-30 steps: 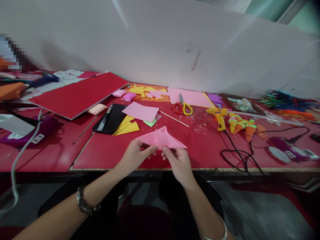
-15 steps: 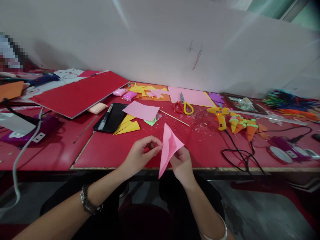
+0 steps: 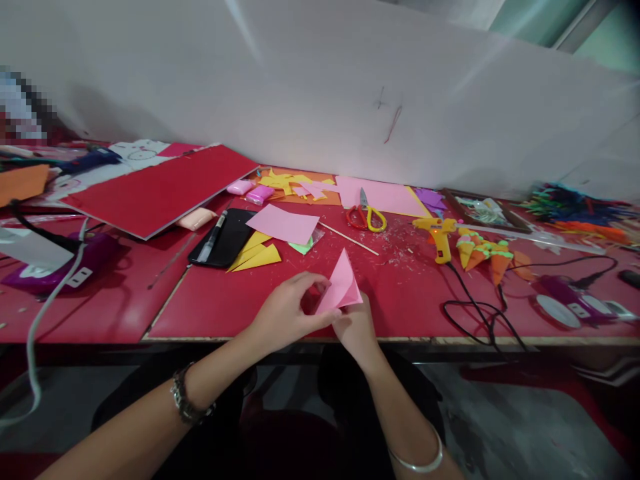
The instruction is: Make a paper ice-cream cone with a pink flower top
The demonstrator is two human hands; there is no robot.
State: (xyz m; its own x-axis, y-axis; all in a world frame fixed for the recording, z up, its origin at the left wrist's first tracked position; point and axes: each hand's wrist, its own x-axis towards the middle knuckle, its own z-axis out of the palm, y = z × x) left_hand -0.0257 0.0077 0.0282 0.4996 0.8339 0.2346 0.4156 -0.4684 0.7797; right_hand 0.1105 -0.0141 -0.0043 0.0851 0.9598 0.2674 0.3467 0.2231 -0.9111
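Observation:
A folded pink paper [image 3: 344, 283], pointed at its top, is held between my two hands near the table's front edge. My left hand [image 3: 293, 310] grips its left side, with the thumb reaching across the lower part. Behind and below the paper on the right, my right hand [image 3: 356, 330] holds it, its fingers partly hidden. Beyond the hands lie a pink sheet [image 3: 283, 224], yellow paper triangles [image 3: 256, 255] and a thin wooden stick [image 3: 350, 239].
Red and yellow scissors [image 3: 367, 213] and a yellow glue gun [image 3: 439, 239] lie behind to the right, near small decorated cones [image 3: 483, 253]. A black phone [image 3: 225, 239] with a pen, and a red board [image 3: 165, 187], are at left. Black cable [image 3: 473, 319] loops at right.
The pink paper has been folded narrower and its lower point no longer shows. My left hand has moved right, its thumb now across the paper's lower part.

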